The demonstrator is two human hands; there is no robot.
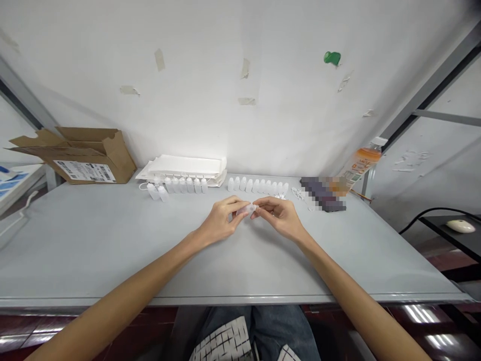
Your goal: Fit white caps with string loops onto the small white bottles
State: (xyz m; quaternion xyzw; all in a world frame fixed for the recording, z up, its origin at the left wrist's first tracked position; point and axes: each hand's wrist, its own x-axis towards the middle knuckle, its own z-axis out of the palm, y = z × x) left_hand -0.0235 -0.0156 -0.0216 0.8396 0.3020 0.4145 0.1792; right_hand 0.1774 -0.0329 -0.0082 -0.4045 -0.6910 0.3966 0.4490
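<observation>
Over the middle of the table, my left hand is closed around a small translucent dropper bottle, which lies on its side in the grip. My right hand pinches its narrow end from the right; whether a separate small part is between those fingertips, I cannot tell. Behind the left hand stands a group of capped dropper bottles, with two more a little nearer. Past the right hand is a row of similar small bottles that seem to lack caps. Small white pieces lie right of that row.
An open cardboard box stands at the back left beside white foam sheets. At the right are a dark, partly blurred object and an orange drink bottle. The grey table ends at a front edge before my lap.
</observation>
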